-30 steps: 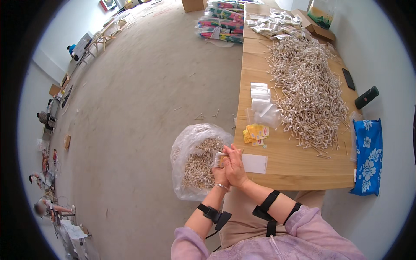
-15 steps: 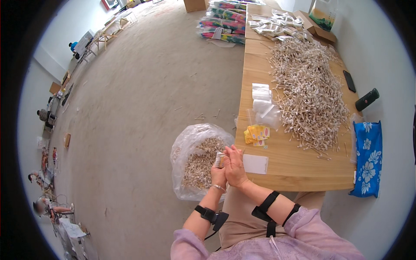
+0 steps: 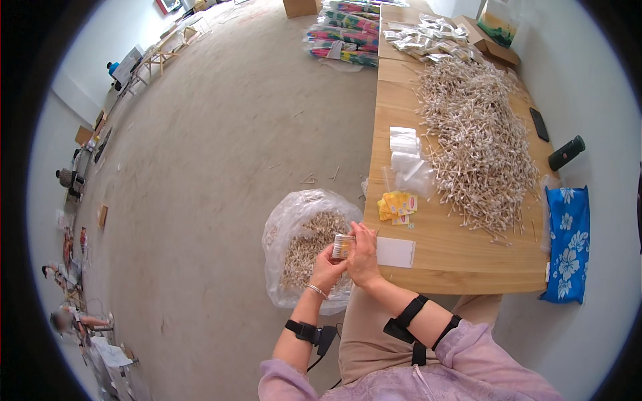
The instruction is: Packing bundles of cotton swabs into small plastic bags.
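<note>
Between my two hands, just above a clear plastic bag (image 3: pixel 273 267) full of loose cotton swabs (image 3: pixel 304 257), is a small packet of cotton swabs (image 3: pixel 343 246) with a yellow-orange patch on its front. My left hand (image 3: pixel 327 269) is closed on its lower left side. My right hand (image 3: pixel 363 257) wraps round its right side, hiding that edge. Right of my right hand, a white card (image 3: pixel 396 253) lies at the table's left edge. Farther up the table are several yellow printed cards (image 3: pixel 398 206) and clear plastic pouches (image 3: pixel 406 157).
A big heap of cotton swabs (image 3: pixel 475 147) covers much of the wooden table (image 3: pixel 461 271). Filled packets (image 3: pixel 431 39) lie behind it. A phone (image 3: pixel 539 125), a dark cylinder (image 3: pixel 566 154) and a blue floral pack (image 3: pixel 567 247) line the right. Colourful wrapped bundles (image 3: pixel 342 37) are stacked beyond.
My left hand has shifted down and left, with its wrist lower, and more of the packet's face shows. My right hand stays nearly in place.
</note>
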Demonstrator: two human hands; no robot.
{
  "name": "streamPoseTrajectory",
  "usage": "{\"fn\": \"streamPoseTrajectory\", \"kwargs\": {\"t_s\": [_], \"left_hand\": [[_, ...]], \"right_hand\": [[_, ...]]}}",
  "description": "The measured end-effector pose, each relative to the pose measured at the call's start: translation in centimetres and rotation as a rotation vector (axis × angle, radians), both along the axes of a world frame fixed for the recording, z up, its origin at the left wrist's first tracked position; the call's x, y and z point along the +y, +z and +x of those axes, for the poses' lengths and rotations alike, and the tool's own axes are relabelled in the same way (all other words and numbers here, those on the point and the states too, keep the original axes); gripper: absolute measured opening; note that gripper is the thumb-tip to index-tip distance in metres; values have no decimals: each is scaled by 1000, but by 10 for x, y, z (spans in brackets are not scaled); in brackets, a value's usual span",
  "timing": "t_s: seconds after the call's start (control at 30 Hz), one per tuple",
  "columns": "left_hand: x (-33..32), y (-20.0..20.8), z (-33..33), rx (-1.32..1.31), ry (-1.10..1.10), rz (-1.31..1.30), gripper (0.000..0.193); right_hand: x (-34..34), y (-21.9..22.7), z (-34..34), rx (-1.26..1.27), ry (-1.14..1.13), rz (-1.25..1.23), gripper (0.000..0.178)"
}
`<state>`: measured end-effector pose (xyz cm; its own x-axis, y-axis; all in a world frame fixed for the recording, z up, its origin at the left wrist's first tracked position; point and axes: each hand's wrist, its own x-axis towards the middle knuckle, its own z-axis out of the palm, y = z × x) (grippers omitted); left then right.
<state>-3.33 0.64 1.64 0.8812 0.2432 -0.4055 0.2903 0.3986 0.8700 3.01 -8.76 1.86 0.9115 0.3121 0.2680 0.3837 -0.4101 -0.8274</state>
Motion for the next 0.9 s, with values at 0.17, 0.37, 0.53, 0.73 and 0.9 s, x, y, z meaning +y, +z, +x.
{"fn": "streamPoseTrajectory", "kwargs": {"t_s": [0.17,0.37,0.53,0.73,0.9], "left_hand": [[9,7,25,2,212,-75,25],[1,-2,36,24,195,-134,25],[0,-2,39,101,135,-107,22],[3,-3,38,93,95,-37,19],[20,0,33,-2,96,96,20]], "right_hand": [[-2,2,2,21,21,41,36],[-4,3,-2,19,35,28,44],[-4,7,-5,56,60,29,53],[3,1,-8,7,14,36,58],[18,4,-14,47,57,86,60]]}}
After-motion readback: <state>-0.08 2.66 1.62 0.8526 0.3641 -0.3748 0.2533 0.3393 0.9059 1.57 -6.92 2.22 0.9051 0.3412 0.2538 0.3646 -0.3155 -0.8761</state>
